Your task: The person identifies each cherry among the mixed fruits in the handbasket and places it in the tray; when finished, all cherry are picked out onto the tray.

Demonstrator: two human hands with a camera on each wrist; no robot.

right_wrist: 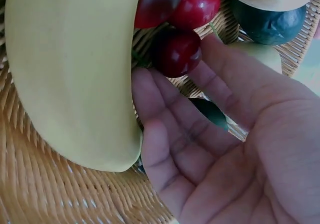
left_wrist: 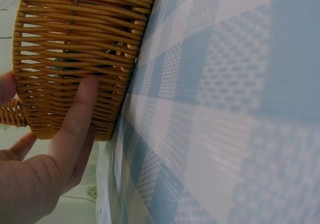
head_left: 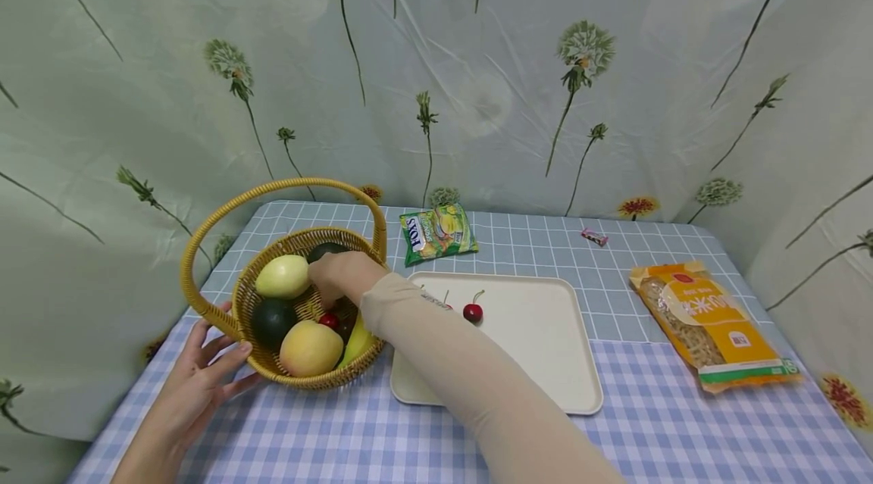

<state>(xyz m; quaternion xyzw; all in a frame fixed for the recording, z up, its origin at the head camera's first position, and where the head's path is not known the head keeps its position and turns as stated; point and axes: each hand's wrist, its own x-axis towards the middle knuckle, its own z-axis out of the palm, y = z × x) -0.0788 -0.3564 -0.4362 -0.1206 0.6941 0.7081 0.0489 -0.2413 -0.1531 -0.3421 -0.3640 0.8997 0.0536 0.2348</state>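
Head view, left to right: at the lower left of the frame, the left hand [head_left: 194, 382] touches the outside of the basket [head_left: 300, 382] near the foot of its handle, its fingers extended and spread rather than clenched; the left wrist view shows one fingertip against the woven wall. The basket, left of centre, contains a pale fruit [head_left: 282, 277], a dark fruit [head_left: 274, 323] just below it, a peach [head_left: 311, 348] and a banana [head_left: 358, 344]. The right hand [head_left: 344, 272] reaches into the basket from the right; in the right wrist view, its thumb and fingertips pinch a dark red cherry [right_wrist: 176, 53] beside the banana, with two more cherries [right_wrist: 195, 6] at the top of that frame. Near the centre, a green packet [head_left: 439, 234] lies behind the tray [head_left: 552, 348], on which red fruit with stems, including a loose cherry [head_left: 473, 313], shows beyond the sleeve. A small candy [head_left: 595, 237] lies at upper right; an orange bag [head_left: 712, 325] rests on the bench [head_left: 655, 431] at far right.
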